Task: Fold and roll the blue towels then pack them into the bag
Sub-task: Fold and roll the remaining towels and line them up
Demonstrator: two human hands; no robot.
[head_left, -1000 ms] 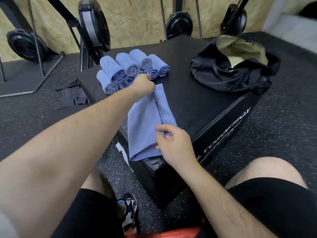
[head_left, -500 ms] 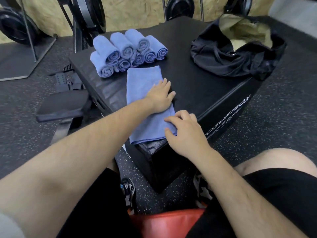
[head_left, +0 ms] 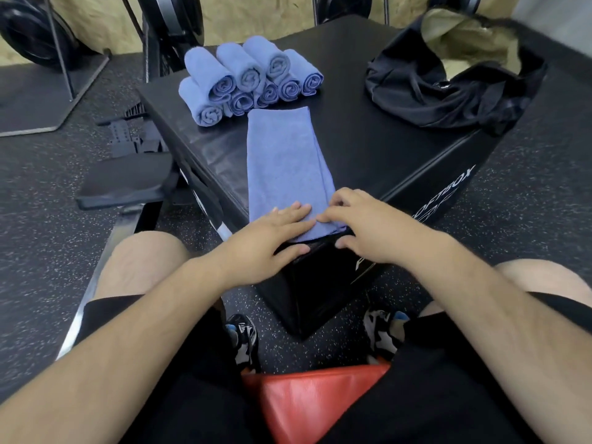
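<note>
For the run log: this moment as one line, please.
left hand: flat on folded towel, near end | right hand: fingertips at same end | rolled towels: piled on box behind | bag: open on box

A folded towel (head_left: pixel 285 161) lies on the box (head_left: pixel 384 145), its near end at the front corner under the left hand (head_left: pixel 272 232) and right hand (head_left: pixel 368 225). The rolled towels (head_left: pixel 246 81) are stacked just behind it, and the bag (head_left: pixel 448 88) sits well to the right.

There are eight rolled towels (head_left: pixel 245 75), one flat towel (head_left: pixel 285 161), one bag (head_left: pixel 426 100), one box (head_left: pixel 368 145).
</note>
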